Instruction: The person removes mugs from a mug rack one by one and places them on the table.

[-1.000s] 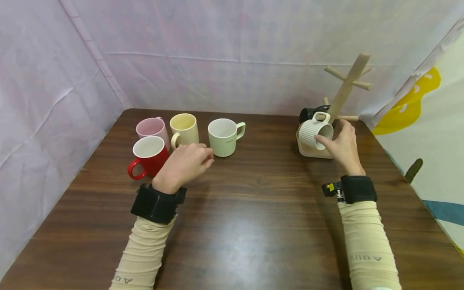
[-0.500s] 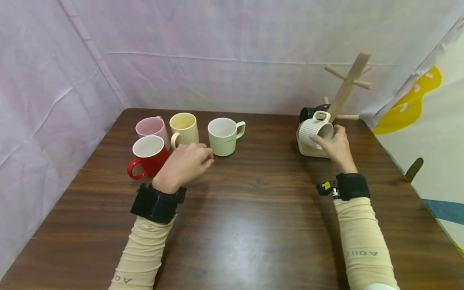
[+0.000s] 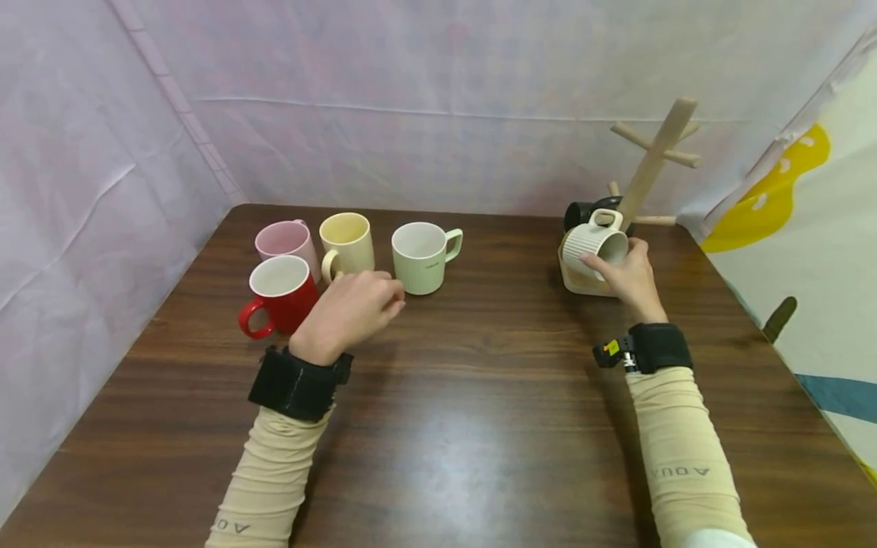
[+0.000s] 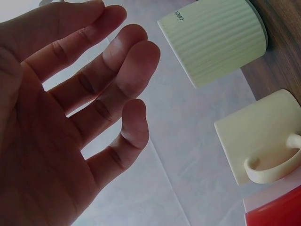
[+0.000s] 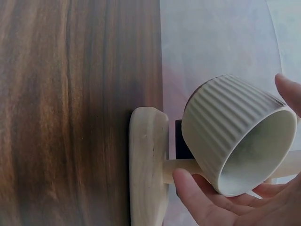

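My right hand holds a white ribbed mug near its mouth, with thumb and fingers on opposite sides. The mug lies tilted sideways, handle up, beside the post of a wooden mug tree. In the right wrist view, fingertips lie along the lower side of the white mug, close to the tree's post. My left hand hangs relaxed over the table, fingers slightly bent and nothing in them. Nearest to it are a yellow mug, a pale green mug and a red mug.
A pink mug stands behind the red one. A black mug is at the mug tree, partly hidden by the white mug. Bare pegs stick out from the upper post. Cloth curtains border the wooden table.
My right hand and forearm have shifted a little left around the white mug, and the fingers sit lower by its mouth. The mug stays about where it was, and the left hand is still.
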Available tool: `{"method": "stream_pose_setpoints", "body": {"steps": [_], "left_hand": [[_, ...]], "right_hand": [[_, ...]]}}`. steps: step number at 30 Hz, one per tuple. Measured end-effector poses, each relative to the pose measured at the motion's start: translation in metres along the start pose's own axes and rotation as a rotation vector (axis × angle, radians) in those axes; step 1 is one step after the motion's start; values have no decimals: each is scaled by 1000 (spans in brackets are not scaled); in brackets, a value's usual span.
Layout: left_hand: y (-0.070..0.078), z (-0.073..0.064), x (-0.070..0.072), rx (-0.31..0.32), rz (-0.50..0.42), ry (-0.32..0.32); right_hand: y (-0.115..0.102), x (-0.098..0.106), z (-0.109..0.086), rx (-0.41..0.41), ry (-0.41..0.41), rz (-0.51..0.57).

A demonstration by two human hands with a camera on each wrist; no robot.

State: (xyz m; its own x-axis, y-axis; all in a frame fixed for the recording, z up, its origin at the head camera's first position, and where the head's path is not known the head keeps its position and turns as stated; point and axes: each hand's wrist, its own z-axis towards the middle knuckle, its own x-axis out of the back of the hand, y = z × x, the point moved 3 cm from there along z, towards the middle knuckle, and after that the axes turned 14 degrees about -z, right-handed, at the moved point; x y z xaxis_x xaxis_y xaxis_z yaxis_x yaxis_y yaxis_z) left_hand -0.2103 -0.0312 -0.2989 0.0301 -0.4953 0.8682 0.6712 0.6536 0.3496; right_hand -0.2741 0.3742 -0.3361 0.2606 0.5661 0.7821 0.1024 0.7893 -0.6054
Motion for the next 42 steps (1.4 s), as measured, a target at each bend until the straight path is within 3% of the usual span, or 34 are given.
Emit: {"method": "stream_pose_setpoints", "body": {"steps": [8,14,26,42], "left_hand": [[-1,0,2,-1,-2,5],[1,0,4,17,-4,-6],[1,-1,6,25,-5,-2],[1,-1,8,33,2,-6]], "right_hand": [[-1,-2,0,-27,-28,101],[-2,0,-1,-52,25,42],[-4,0,-2,-97,49,163],[-8,0,-8,-29,65,148]]}}
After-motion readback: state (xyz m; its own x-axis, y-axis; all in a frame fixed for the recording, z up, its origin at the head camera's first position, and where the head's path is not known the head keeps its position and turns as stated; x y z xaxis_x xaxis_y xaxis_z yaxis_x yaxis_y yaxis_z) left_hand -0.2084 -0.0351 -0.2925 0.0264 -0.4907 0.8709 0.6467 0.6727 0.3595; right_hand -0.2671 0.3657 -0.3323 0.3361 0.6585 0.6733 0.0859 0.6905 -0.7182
